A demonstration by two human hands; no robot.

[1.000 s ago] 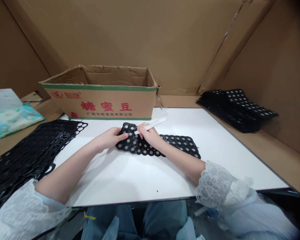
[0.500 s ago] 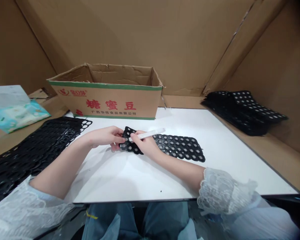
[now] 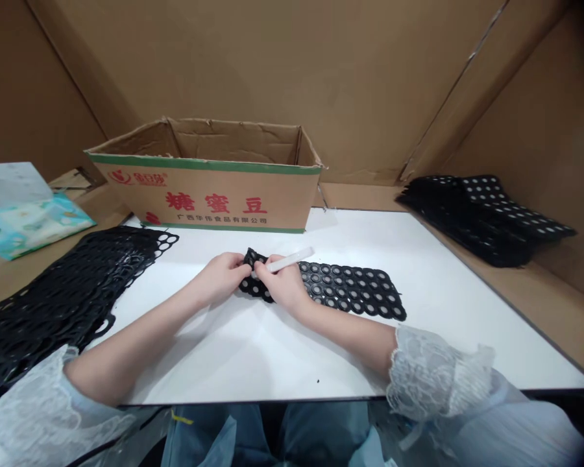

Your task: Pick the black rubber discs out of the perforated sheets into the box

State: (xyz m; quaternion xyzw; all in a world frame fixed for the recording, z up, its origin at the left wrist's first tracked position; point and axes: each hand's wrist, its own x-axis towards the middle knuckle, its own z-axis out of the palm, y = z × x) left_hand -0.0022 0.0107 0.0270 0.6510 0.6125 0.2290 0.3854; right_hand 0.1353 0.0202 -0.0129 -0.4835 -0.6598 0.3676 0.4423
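A black rubbery sheet [image 3: 353, 288] with rows of round cells and pale grey discs lies on the white table. My left hand [image 3: 225, 275] pinches the sheet's left end, where the edge is bent up. In my right hand [image 3: 283, 280] is a slim white pen-like tool [image 3: 292, 259], its back end pointing up and to the right. Its tip is hidden by my fingers, close to my left fingertips over the sheet. The right hand covers the sheet's left-middle part.
Behind the hands stands an open cardboard box [image 3: 214, 194]. Black perforated sheets [image 3: 73, 279] are piled at the left, below a tissue pack [image 3: 34, 224]. Another stack of black sheets [image 3: 486, 217] sits at the right back. Cardboard walls [image 3: 292, 65] surround the table [image 3: 233, 363].
My left hand has shifted slightly right, its fingers now closed together on the sheet's end. My right hand and the white tool have moved only a little. The view has shifted slightly.
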